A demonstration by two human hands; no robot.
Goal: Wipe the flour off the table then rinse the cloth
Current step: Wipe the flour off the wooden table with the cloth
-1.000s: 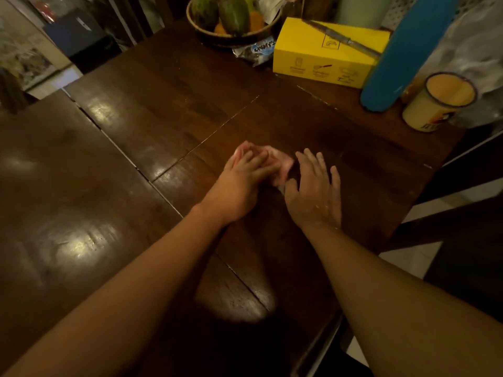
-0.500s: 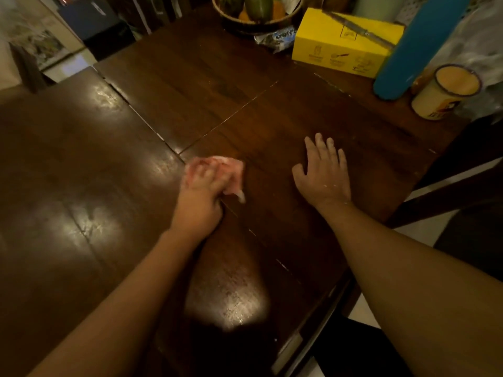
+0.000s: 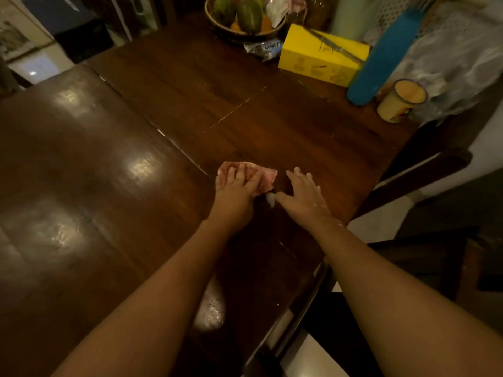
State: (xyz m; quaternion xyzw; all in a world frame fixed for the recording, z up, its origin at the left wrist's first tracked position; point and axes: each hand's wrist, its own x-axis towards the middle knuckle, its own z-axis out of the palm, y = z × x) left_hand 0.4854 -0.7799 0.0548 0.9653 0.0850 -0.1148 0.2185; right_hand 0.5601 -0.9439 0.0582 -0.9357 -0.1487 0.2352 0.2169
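Head view: the left hand [image 3: 236, 190] is laid flat on the pink cloth [image 3: 265, 176], fingers straight and pressing down. Nothing is clenched or pinched. The cloth is held against the table [image 3: 109, 159] under the palm and fingers, with its free part showing just to the right of the fingers. The right hand [image 3: 304, 195] is spread flat on the wood just beside the cloth and holds nothing; white specks are noted on its back and wrist. A small flour clump [image 3: 270, 198] lies between the two hands, at the cloth's near right edge and against the right thumb.

The cloth is crumpled. Its long axis is judged to run across the pressing hand, left to right, with a ragged corner pointing at the right hand.

The wiping step is judged to be in hand. Pressure should be kept even under the whole palm, and the clump should be gathered into the cloth rather than pushed off the table edge. A pale patch [image 3: 211, 312] nearer the person than the left wrist should be checked; flour or glare cannot be told.
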